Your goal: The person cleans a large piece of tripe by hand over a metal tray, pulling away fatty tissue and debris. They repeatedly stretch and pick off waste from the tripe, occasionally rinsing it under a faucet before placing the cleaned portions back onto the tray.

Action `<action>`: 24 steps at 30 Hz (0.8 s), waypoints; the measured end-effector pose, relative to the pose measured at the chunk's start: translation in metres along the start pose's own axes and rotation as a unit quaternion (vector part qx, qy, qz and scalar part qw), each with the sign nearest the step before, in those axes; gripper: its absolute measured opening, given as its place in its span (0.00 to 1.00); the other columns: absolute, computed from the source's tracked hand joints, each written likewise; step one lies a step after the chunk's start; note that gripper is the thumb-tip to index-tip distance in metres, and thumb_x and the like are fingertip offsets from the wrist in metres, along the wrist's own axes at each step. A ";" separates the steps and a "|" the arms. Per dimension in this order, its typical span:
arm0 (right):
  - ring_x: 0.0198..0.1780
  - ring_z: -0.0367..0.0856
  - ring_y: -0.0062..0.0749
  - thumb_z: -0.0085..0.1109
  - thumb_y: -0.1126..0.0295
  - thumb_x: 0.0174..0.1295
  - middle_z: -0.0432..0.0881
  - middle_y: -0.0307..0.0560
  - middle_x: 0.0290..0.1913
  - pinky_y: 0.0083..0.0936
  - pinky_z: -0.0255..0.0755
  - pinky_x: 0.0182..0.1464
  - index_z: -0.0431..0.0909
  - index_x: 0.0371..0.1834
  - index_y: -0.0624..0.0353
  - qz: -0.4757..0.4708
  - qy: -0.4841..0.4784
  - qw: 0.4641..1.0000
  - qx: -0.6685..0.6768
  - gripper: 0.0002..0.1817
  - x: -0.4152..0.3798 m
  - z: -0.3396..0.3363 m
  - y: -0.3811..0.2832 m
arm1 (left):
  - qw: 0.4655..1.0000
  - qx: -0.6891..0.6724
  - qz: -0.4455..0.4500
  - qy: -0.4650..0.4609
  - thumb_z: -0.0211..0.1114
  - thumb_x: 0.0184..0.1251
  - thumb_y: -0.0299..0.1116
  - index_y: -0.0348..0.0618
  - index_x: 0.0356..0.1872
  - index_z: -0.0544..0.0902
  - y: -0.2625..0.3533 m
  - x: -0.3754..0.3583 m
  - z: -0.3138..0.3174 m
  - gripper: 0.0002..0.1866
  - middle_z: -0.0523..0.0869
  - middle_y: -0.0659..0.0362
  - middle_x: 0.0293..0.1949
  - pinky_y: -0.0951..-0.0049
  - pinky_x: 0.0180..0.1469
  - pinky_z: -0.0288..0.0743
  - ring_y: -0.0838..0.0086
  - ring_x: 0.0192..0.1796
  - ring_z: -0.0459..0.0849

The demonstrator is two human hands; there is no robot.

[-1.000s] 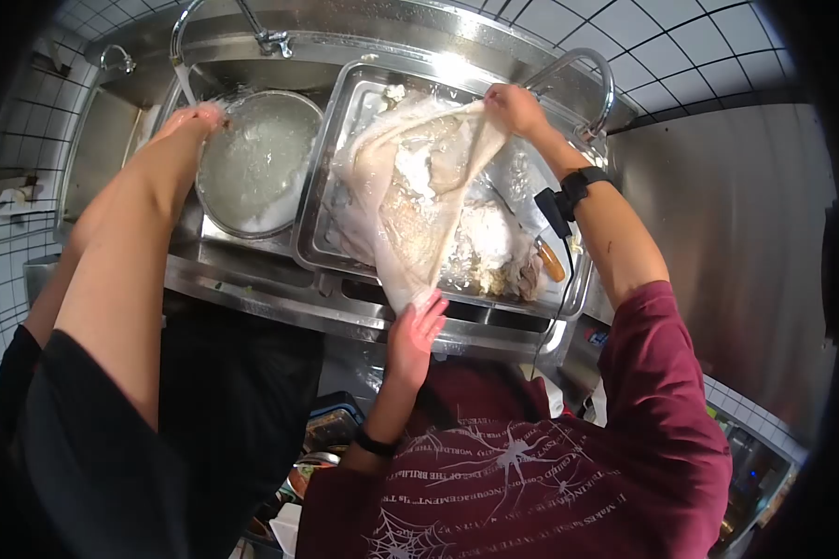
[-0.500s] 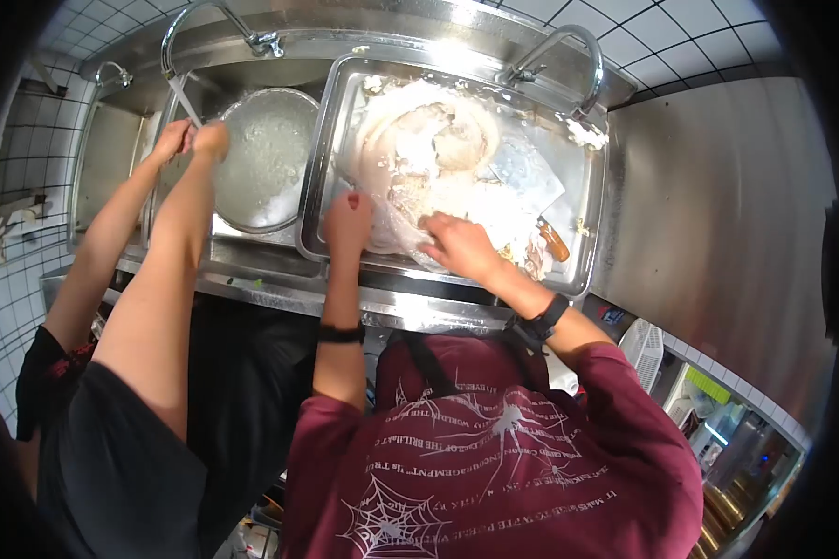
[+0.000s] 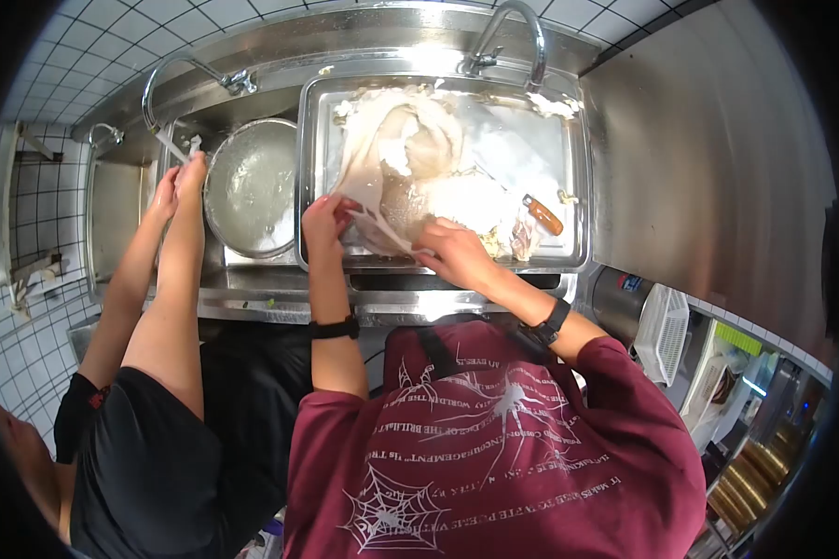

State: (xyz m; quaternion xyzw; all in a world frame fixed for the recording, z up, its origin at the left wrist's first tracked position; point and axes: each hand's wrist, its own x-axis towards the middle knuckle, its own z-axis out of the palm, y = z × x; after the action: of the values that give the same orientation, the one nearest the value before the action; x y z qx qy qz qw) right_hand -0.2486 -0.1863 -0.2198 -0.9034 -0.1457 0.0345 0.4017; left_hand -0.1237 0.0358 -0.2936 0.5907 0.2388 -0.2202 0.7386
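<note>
A broad, limp, whitish sheet of offal (image 3: 356, 177) lies in a large steel tray (image 3: 583, 168), its middle washed out by glare. At the tray's near left side, my left hand (image 3: 323, 221) is closed on the edge of the sheet and lifts a thin, translucent flap. My right hand (image 3: 457, 252) pinches the same edge farther right, so a fold stretches between both hands. To the right of my right hand rests a knife with a brown handle (image 3: 543, 214); glare hides most of its blade. Pinkish scraps (image 3: 526, 235) lie just below it.
On the left, a co-worker's hands (image 3: 179, 182) are together under a tap (image 3: 154, 102), holding something pale. Beside them a round metal basin (image 3: 252, 191) holds cloudy water. Another tap (image 3: 513, 47) arches over the tray's back edge. A steel panel (image 3: 690, 177) stands on the right.
My left hand has drawn up the sheet's edge, and a flap now hangs stretched toward my right hand. The view has shifted slightly. The co-worker's hands stay near the left tap.
</note>
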 end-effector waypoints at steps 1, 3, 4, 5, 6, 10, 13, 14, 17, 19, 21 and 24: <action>0.45 0.77 0.47 0.63 0.72 0.51 0.78 0.46 0.37 0.38 0.73 0.43 0.78 0.38 0.57 0.002 0.003 1.000 -0.001 0.10 -0.001 -0.002 0.002 | 0.999 -0.044 -0.018 -0.007 0.60 0.65 0.29 0.42 0.29 0.80 0.004 -0.010 -0.001 0.05 0.85 0.59 0.29 0.78 0.37 0.73 0.74 0.34 0.83; 0.43 0.77 0.37 0.62 0.70 0.57 0.77 0.42 0.35 0.32 0.72 0.44 0.77 0.41 0.57 -0.068 0.042 0.996 0.031 0.10 -0.002 -0.005 0.006 | 0.999 -0.037 -0.012 -0.009 0.58 0.67 0.29 0.42 0.30 0.78 0.007 -0.026 -0.007 0.06 0.83 0.60 0.29 0.74 0.41 0.73 0.72 0.36 0.83; 0.43 0.77 0.37 0.62 0.70 0.57 0.77 0.42 0.35 0.32 0.72 0.44 0.77 0.41 0.57 -0.072 0.044 0.996 0.031 0.10 -0.002 -0.004 0.009 | 0.998 -0.058 -0.018 -0.024 0.57 0.68 0.30 0.43 0.30 0.77 0.005 -0.029 -0.011 0.06 0.81 0.61 0.28 0.73 0.42 0.73 0.72 0.37 0.83; 0.40 0.75 0.29 0.60 0.68 0.61 0.76 0.38 0.34 0.28 0.70 0.43 0.76 0.41 0.58 0.011 0.000 0.980 0.199 0.09 -0.004 -0.002 0.014 | 0.996 -0.078 -0.023 -0.039 0.56 0.69 0.31 0.43 0.30 0.76 0.004 -0.034 -0.016 0.07 0.80 0.61 0.27 0.72 0.42 0.73 0.72 0.37 0.83; 0.38 0.72 0.21 0.58 0.67 0.65 0.75 0.35 0.33 0.24 0.68 0.42 0.75 0.42 0.59 0.092 -0.044 0.928 0.359 0.08 -0.007 -0.001 0.020 | 0.996 -0.085 -0.017 -0.029 0.55 0.70 0.33 0.42 0.33 0.77 0.005 -0.043 -0.016 0.07 0.79 0.62 0.27 0.72 0.41 0.74 0.71 0.36 0.84; 0.38 0.68 0.14 0.55 0.67 0.69 0.72 0.31 0.33 0.19 0.65 0.42 0.74 0.46 0.58 0.182 -0.108 0.859 0.466 0.08 -0.017 -0.020 0.058 | 0.997 -0.050 -0.016 -0.061 0.56 0.70 0.33 0.40 0.39 0.77 0.001 -0.087 -0.009 0.08 0.80 0.63 0.27 0.74 0.34 0.77 0.72 0.33 0.85; 0.36 0.69 0.15 0.54 0.67 0.68 0.74 0.33 0.30 0.21 0.67 0.40 0.75 0.44 0.59 0.201 -0.166 0.900 0.349 0.08 -0.024 -0.055 0.039 | 0.994 0.053 -0.057 -0.078 0.56 0.70 0.33 0.38 0.43 0.77 -0.003 -0.109 -0.006 0.09 0.83 0.61 0.30 0.74 0.35 0.78 0.73 0.32 0.85; 0.36 0.75 0.23 0.57 0.67 0.65 0.78 0.38 0.30 0.25 0.70 0.41 0.76 0.44 0.60 0.146 -0.134 0.934 0.298 0.09 -0.027 -0.060 0.031 | 0.989 0.129 -0.017 -0.065 0.57 0.70 0.32 0.37 0.46 0.77 -0.011 -0.108 -0.012 0.10 0.84 0.60 0.31 0.74 0.37 0.78 0.73 0.33 0.85; 0.39 0.80 0.34 0.59 0.68 0.62 0.83 0.45 0.35 0.29 0.71 0.44 0.77 0.45 0.59 0.087 -0.177 0.964 0.178 0.10 -0.032 -0.073 0.025 | 0.948 0.302 0.096 -0.007 0.58 0.67 0.28 0.37 0.50 0.77 -0.017 -0.100 -0.012 0.13 0.86 0.55 0.34 0.73 0.40 0.78 0.70 0.35 0.87; 0.44 0.82 0.43 0.59 0.68 0.61 0.83 0.50 0.45 0.32 0.73 0.47 0.77 0.48 0.58 0.094 -0.221 0.961 0.140 0.13 -0.035 -0.079 0.029 | 0.866 0.415 0.278 0.026 0.60 0.62 0.27 0.39 0.49 0.79 0.001 -0.094 0.008 0.14 0.86 0.53 0.38 0.68 0.46 0.77 0.64 0.41 0.86; 0.49 0.82 0.43 0.59 0.67 0.61 0.81 0.49 0.52 0.32 0.73 0.51 0.77 0.49 0.56 0.078 -0.182 0.978 0.073 0.14 -0.048 -0.075 0.045 | 0.810 0.446 0.371 -0.085 0.61 0.58 0.26 0.42 0.48 0.81 0.003 -0.081 0.033 0.15 0.85 0.52 0.44 0.63 0.51 0.75 0.57 0.48 0.83; 0.50 0.80 0.45 0.62 0.70 0.55 0.84 0.47 0.44 0.37 0.72 0.52 0.79 0.45 0.54 0.093 -0.164 0.982 -0.019 0.13 -0.065 -0.079 0.074 | 0.742 0.515 0.389 -0.182 0.61 0.56 0.26 0.42 0.49 0.81 -0.019 -0.070 0.066 0.17 0.83 0.52 0.48 0.63 0.59 0.71 0.57 0.54 0.78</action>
State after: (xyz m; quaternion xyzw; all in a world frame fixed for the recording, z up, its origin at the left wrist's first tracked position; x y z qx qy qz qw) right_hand -0.2793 -0.3089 -0.2241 -0.9028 -0.1250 0.2164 0.3499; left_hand -0.1841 -0.0295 -0.2527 0.8714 -0.3005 -0.1061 0.3730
